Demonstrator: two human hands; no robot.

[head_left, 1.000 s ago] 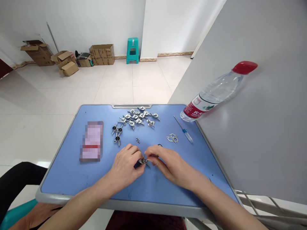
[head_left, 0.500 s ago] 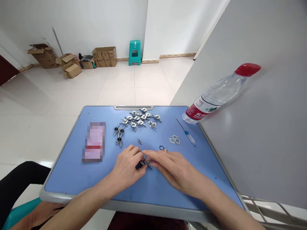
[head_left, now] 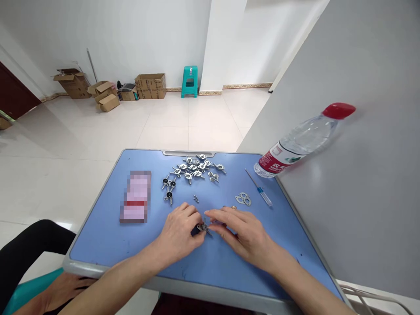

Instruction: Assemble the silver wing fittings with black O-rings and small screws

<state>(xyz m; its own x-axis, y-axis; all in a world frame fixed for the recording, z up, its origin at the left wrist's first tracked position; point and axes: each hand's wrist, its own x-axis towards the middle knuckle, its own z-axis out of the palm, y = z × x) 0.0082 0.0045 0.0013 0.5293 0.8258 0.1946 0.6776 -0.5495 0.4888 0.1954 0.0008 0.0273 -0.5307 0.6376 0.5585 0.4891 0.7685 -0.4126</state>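
On the blue table [head_left: 108, 245], the left hand [head_left: 182, 227] grips a small metal fitting [head_left: 204, 228].

Near the table's front middle, the fitting pokes out past the left thumb; the right hand [head_left: 244, 232] is loosely spread just beside it, thumb and forefinger parted, contact unclear. Beyond lie tiny metal pieces [head_left: 196, 198], flat metal plates [head_left: 240, 200] and a blue-and-clear-handled screwdriver [head_left: 264, 197].

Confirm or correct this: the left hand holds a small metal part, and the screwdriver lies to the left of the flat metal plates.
The side is wrong: in the head view, the screwdriver lies to the right of the flat metal plates. The left hand does hold a small metal part.
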